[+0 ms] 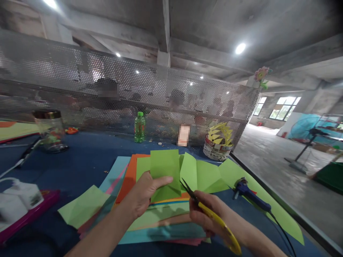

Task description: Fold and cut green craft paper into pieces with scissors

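My left hand (146, 192) pinches a green paper piece (164, 160) between thumb and fingers, holding it upright over a stack of coloured paper (158, 230). My right hand (207, 210) grips yellow-handled scissors (214, 216). Their dark blades are slightly apart and point up and left, just beside the paper's right edge. Behind the blades lie folded light green sheets (206, 175). Another light green piece (83, 205) rests at the left of the stack.
A blue glue gun (252, 196) with a cord lies on the right. Behind stand a green bottle (139, 128) and a woven basket (217, 148), before a perforated metal screen (158, 92). At the left are a jar (50, 132) and a pink power strip (29, 216).
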`<state>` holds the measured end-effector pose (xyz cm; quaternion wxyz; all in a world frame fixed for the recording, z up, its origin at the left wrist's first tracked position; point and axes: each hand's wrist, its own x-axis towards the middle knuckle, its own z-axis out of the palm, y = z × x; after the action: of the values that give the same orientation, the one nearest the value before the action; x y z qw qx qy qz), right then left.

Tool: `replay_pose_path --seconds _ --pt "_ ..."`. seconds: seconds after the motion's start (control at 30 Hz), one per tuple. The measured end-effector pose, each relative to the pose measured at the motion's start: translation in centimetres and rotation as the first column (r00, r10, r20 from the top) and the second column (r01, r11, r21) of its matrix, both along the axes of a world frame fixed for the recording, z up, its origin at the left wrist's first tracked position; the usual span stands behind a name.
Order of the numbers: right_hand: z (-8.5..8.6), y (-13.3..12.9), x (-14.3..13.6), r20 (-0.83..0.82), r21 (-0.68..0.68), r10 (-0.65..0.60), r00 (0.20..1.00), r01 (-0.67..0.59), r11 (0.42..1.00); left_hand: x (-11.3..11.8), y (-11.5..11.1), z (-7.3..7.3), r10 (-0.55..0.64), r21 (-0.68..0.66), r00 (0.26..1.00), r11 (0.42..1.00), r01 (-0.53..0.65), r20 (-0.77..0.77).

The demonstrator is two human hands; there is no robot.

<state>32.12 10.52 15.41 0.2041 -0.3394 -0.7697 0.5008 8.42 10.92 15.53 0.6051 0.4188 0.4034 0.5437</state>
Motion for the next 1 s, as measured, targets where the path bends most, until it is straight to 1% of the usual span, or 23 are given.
replay_pose_path --seconds 0.07,0.13,0.17,0.2,0.23,0.3,0.4,0.53,0.67,0.77,0.87,0.93,1.0 --pt "-0.1 0.6 0.0 -0.128 -0.010 -0.134 0.983 0.134 0.991 -0.1 0.1 -0.2 -0.021 -0.042 1.000 0.999 0.020 -0.017" --pt "-0.1 1.1 -0.3 -0.318 -0.007 -0.282 0.905 0.295 0.956 0.0 0.0 -0.5 -0.102 -0.096 0.994 0.991 0.097 -0.045" --pt "-0.1 1.2 -0.5 -0.398 -0.026 -0.314 0.862 0.332 0.943 0.2 -0.2 -0.6 -0.156 -0.107 0.986 0.983 0.149 -0.061" --pt "-0.1 1.3 -0.8 -0.452 -0.050 -0.324 0.831 0.339 0.939 0.4 -0.4 -0.7 -0.211 -0.103 0.974 0.974 0.203 -0.076" --pt "-0.1 1.2 -1.0 -0.479 -0.071 -0.318 0.818 0.325 0.943 0.6 -0.6 -0.8 -0.260 -0.090 0.961 0.964 0.252 -0.091" --pt "-0.3 1.0 -1.4 -0.491 -0.092 -0.293 0.821 0.286 0.954 1.2 -1.0 -0.9 -0.337 -0.071 0.934 0.941 0.331 -0.114" --pt "-1.1 0.8 -1.8 -0.476 -0.097 -0.258 0.841 0.241 0.966 1.7 -1.5 -1.1 -0.386 -0.108 0.913 0.921 0.373 -0.134" --pt "-2.2 0.9 -2.0 -0.503 -0.089 -0.239 0.830 0.225 0.970 1.8 -1.6 -1.5 -0.373 -0.114 0.912 0.927 0.358 -0.168" --pt "-2.6 1.1 -1.9 -0.498 -0.047 -0.283 0.819 0.301 0.953 1.7 -1.3 -1.7 -0.356 -0.131 0.928 0.931 0.341 -0.109" --pt "-2.8 1.2 -1.8 -0.497 -0.057 -0.335 0.801 0.355 0.933 1.8 -1.3 -1.6 -0.265 -0.183 0.962 0.951 0.250 -0.064" --pt "-3.1 1.2 -2.0 -0.501 -0.067 -0.355 0.789 0.374 0.925 2.2 -1.3 -1.3 -0.165 -0.227 0.985 0.962 0.151 -0.042" --pt "-3.2 1.2 -2.1 -0.496 -0.066 -0.360 0.790 0.379 0.923 2.4 -1.3 -1.1 -0.139 -0.229 0.990 0.965 0.127 -0.038" --pt "-2.9 1.1 -2.2 -0.479 -0.069 -0.364 0.798 0.380 0.923 2.4 -1.3 -0.9 -0.134 -0.222 0.990 0.967 0.122 -0.039"
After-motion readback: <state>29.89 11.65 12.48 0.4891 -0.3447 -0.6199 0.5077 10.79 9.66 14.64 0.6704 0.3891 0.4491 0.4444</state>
